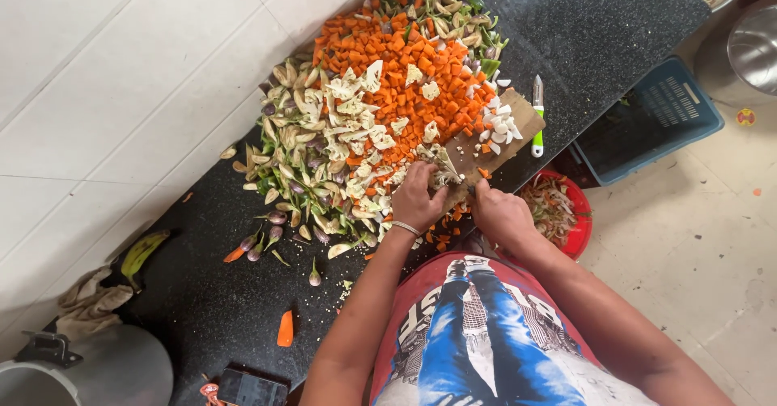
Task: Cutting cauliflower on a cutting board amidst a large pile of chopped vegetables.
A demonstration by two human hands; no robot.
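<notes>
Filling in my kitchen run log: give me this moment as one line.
left hand: pressing white cauliflower piece on wooden chopping board | right hand: at board edge, tool hidden | nearby: heap of diced orange carrot

The single head-worn camera looks steeply down, close above the dark counter (615, 25) and the person's torso.

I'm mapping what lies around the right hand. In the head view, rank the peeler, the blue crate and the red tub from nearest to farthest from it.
From the right hand:
1. Red tub, on the floor right beside it.
2. Peeler, on the counter beyond the board.
3. Blue crate, on the floor past the counter edge.
</notes>
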